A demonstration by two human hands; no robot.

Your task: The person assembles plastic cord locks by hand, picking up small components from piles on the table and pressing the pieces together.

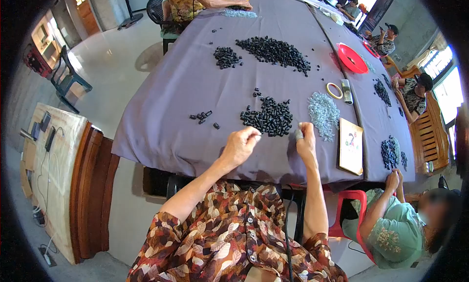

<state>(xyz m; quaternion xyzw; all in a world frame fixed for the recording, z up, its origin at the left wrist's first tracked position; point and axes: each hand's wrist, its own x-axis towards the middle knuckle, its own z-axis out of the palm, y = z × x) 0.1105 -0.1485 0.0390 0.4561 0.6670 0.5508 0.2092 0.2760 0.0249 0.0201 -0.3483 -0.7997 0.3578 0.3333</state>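
Observation:
My left hand (240, 146) is over the near part of the cloth, its fingers curled together in a pinch. Whatever it may hold is too small to make out. My right hand (306, 144) is also closed, thumb against fingers, with a greyish covering on one fingertip; any item in it is hidden. Just beyond and between both hands lies a pile of small black cylindrical pieces (267, 117). Several loose black pieces (201, 117) lie to its left. Beside my right hand spreads a heap of small clear pieces (323, 115).
A cardboard box or booklet (351, 146), a tape roll (334, 90) and a red basin (352, 58) lie to the right on the grey tablecloth (166, 96). A larger black pile (276, 53) is farther off. A person in green (395, 228) sits at right; others work around the table.

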